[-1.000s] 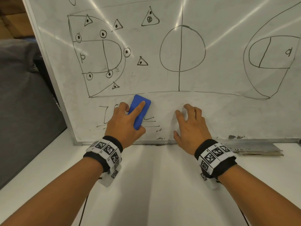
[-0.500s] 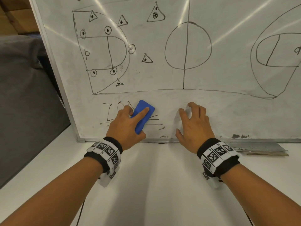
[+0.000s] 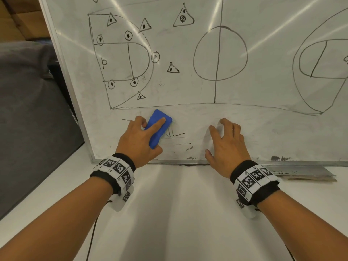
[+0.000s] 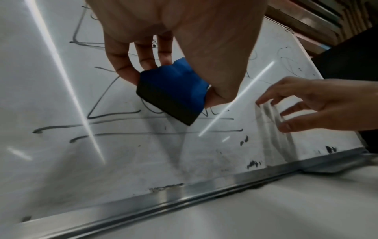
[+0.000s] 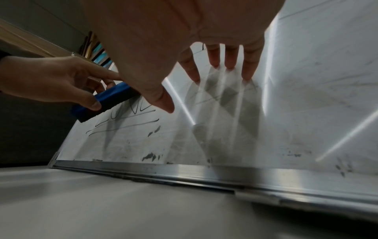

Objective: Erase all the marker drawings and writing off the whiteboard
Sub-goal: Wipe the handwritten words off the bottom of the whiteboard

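Under left hand (image 3: 138,140), grip holding eraser (image 3: 159,128), writing (image 3: 174,135) partly hidden; right hand (image 3: 227,146) splayed.

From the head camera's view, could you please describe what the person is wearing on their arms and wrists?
Both forearms are bare, with no sleeves. Each wrist carries a black fabric band: the left wristband and right wristband are each wrapped with white panels printed with black square fiducial markers. A whitish device hangs under each wrist, and a thin dark cable trails from the left one.

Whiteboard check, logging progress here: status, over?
Left hand grips blue eraser on the underlined writing. Right hand open, fingertips on whiteboard. Court drawing unerased. Nothing in the way.
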The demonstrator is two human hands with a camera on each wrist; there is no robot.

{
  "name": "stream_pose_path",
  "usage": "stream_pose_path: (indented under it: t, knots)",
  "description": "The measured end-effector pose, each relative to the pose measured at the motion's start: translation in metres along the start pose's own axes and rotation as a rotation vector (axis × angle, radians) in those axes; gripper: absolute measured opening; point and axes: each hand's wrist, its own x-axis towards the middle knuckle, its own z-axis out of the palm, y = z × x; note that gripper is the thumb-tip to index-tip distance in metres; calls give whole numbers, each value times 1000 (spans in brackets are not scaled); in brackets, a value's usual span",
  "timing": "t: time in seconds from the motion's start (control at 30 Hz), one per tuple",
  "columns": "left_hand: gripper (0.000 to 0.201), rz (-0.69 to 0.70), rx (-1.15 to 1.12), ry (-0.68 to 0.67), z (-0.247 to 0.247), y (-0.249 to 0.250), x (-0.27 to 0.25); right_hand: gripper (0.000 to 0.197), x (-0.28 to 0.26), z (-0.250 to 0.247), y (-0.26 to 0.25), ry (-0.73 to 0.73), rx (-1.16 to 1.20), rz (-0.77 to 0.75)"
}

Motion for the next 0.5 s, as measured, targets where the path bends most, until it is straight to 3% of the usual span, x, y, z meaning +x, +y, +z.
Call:
stream_pose_path:
  t: [0.07, 0.2, 0.37, 0.5]
  knots:
    - [83, 44, 31, -36, 3, 4, -3, 69, 0, 0, -1, 2, 6, 0]
    - [84, -1, -53, -34, 10, 14, -1, 70, -1, 0, 0, -5, 3, 7]
    - [84, 149, 12, -113, 21, 37, 3, 71, -1, 0, 0, -1, 22, 3]
    - [84, 73, -55, -29, 25, 41, 2, 71, -2, 0, 1, 2, 36, -1]
